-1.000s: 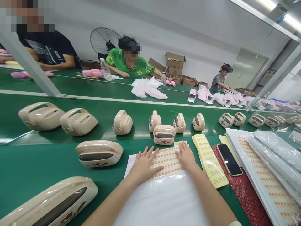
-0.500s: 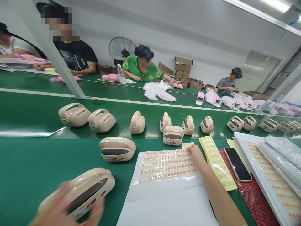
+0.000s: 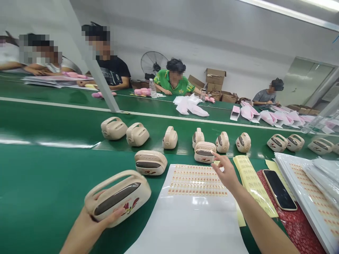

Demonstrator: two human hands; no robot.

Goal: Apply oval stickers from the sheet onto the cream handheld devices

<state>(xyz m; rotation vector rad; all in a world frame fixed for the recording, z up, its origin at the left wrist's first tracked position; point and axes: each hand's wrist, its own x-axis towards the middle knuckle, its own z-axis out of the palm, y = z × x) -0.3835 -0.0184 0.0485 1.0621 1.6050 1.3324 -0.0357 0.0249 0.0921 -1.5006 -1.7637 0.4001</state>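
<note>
My left hand (image 3: 96, 218) grips a beige handled device (image 3: 119, 197) with a dark oval panel and a red flower print, its fingers behind and thumb across the front. The device is tilted, its handle up. My right hand (image 3: 225, 171) hovers over the top right corner of a sticker sheet (image 3: 198, 180) with rows of small round stickers, index finger and thumb apart. If a sticker clings to a fingertip, it is too small to make out. Just beyond that hand stands a second handled device (image 3: 205, 152), and another device (image 3: 150, 163) is left of the sheet.
Several more beige devices (image 3: 169, 137) line the green belt beyond. To the right lie a yellow label sheet (image 3: 254, 183), a phone (image 3: 279, 189) on red bubble wrap (image 3: 299, 225), and stacked sticker sheets (image 3: 309, 190). A slanted metal post (image 3: 97, 74) rises ahead; co-workers sit across.
My left hand has closed round the near device and lifted it up and to the right. My right hand has come up off the sheet's corner, its fingers spreading. The view has turned slightly left.
</note>
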